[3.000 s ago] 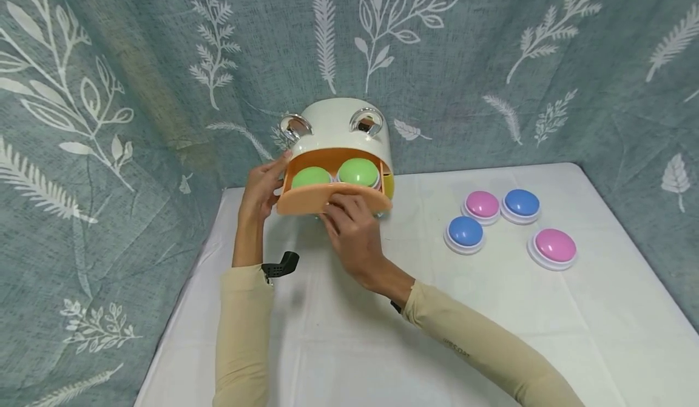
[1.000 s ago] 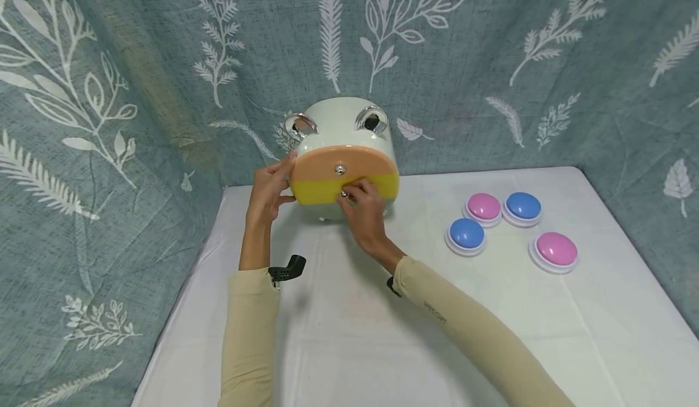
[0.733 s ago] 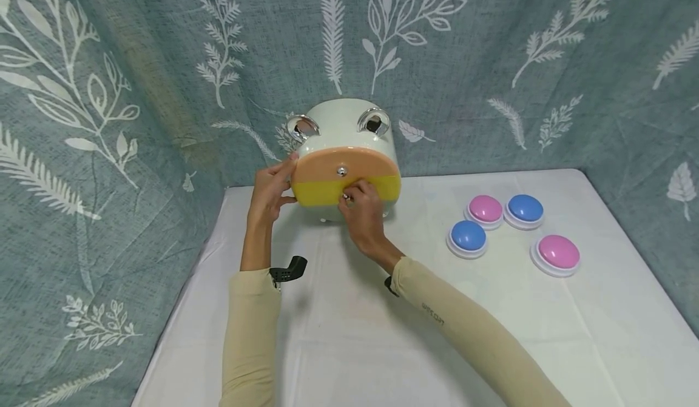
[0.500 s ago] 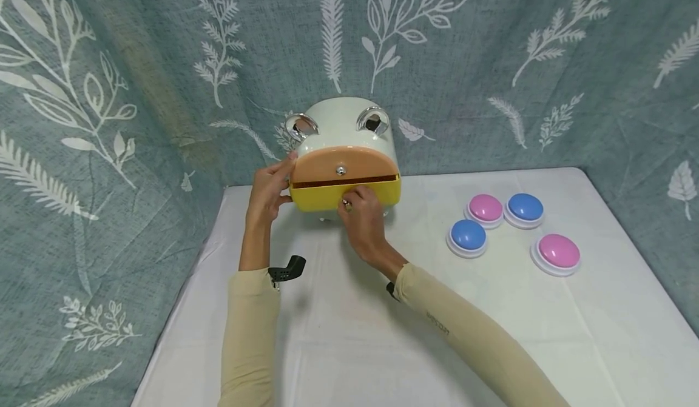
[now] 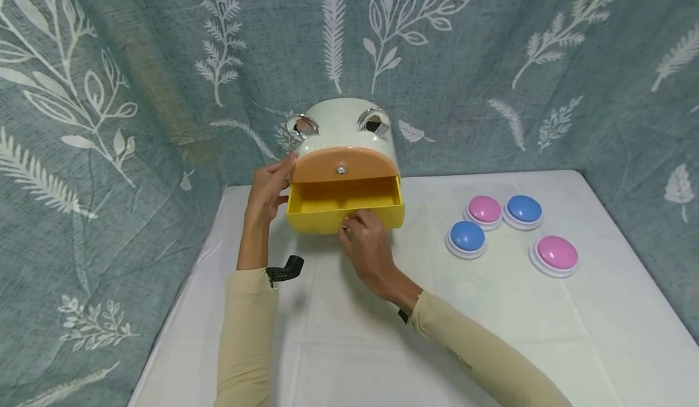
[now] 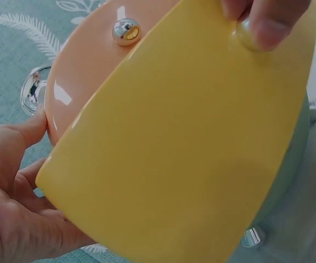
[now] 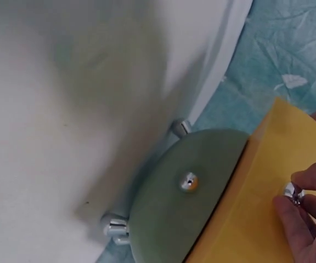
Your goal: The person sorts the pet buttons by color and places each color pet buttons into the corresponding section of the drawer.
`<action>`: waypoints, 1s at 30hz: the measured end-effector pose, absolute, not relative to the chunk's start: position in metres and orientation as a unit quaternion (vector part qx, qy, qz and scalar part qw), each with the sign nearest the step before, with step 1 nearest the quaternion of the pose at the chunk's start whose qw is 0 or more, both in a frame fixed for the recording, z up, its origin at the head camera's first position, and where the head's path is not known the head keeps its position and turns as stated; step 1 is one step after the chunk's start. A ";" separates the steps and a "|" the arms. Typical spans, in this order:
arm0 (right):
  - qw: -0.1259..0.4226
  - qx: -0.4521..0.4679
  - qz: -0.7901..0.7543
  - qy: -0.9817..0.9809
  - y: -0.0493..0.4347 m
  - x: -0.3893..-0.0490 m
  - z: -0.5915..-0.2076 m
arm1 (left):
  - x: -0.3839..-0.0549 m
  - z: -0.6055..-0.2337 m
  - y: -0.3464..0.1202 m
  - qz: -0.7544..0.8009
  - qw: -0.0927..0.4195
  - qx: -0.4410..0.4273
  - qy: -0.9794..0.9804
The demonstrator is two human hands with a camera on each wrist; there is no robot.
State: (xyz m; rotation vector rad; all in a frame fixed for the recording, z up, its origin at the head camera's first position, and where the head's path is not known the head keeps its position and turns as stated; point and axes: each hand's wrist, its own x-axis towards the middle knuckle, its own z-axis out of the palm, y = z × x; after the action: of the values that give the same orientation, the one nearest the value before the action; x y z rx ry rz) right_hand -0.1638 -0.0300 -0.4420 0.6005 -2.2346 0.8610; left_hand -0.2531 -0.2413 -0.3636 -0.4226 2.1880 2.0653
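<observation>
A frog-shaped mini drawer chest point(image 5: 346, 119) with silver ring eyes stands at the back of the table. Its orange top drawer point(image 5: 360, 161) is closed, while the yellow drawer point(image 5: 317, 220) below is pulled out with nothing visible inside. My right hand point(image 5: 368, 246) pinches the silver knob point(image 7: 293, 193) of the yellow drawer between thumb and fingers. My left hand point(image 5: 266, 191) rests against the chest's left side, fingers touching the edge beside the orange front. In the right wrist view, the green bottom drawer point(image 7: 188, 213) is closed.
To the right on the white-covered table point(image 5: 491, 346) lie two pink-domed discs, one pink disc point(image 5: 557, 253) nearer the front, and two blue-domed discs, one blue disc point(image 5: 467, 237) nearest the chest. A leaf-patterned curtain point(image 5: 448, 79) hangs behind.
The orange drawer, pulled out earlier with green-domed discs inside, is now closed. My right hand has moved to the yellow drawer's knob and drawn it outward. My left hand stays at the chest's side.
</observation>
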 end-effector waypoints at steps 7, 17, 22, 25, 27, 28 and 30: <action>0.357 0.254 0.316 -0.841 -0.028 -0.154 -0.445 | -0.251 -0.362 -0.242 0.677 0.060 -0.134 0.721; 0.367 0.265 0.308 -0.837 -0.028 -0.150 -0.446 | -0.252 -0.363 -0.242 0.673 0.055 -0.140 0.724; 0.364 0.273 0.303 -0.837 -0.025 -0.148 -0.444 | -0.252 -0.362 -0.244 0.673 0.061 -0.136 0.724; 0.377 0.278 0.310 -0.827 -0.020 -0.148 -0.435 | -0.251 -0.362 -0.244 0.675 0.063 -0.138 0.722; 0.397 0.272 0.320 -0.816 -0.016 -0.148 -0.426 | -0.251 -0.362 -0.244 0.675 0.061 -0.141 0.721; 0.410 0.264 0.327 -0.810 -0.013 -0.149 -0.421 | -0.252 -0.362 -0.244 0.674 0.060 -0.142 0.722; 0.438 0.244 0.339 -0.796 -0.006 -0.152 -0.409 | -0.252 -0.362 -0.243 0.674 0.059 -0.143 0.723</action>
State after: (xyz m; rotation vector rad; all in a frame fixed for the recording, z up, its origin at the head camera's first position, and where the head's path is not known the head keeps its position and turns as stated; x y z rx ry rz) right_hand -0.1517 -0.0056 -0.4089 0.6073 -1.9802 0.8418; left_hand -0.2520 -0.2433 -0.3623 -0.4333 2.1883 2.0400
